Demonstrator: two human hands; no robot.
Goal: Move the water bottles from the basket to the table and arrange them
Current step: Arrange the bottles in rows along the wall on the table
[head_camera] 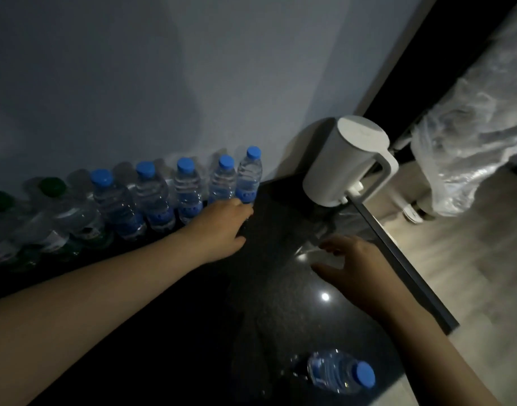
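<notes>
Presently: 1 loose bottle (339, 372) lies flat on table (274, 300), well camera-side of kettle (348, 162), cap rightward; right hand (355, 260), open and spread, nearer it; left hand (222, 222) grips end bottle (249, 178) left of kettle.

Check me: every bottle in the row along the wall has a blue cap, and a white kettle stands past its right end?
Not every one. The head view shows green caps on the two leftmost bottles; the other five have blue caps. The white kettle stands where you say.
</notes>
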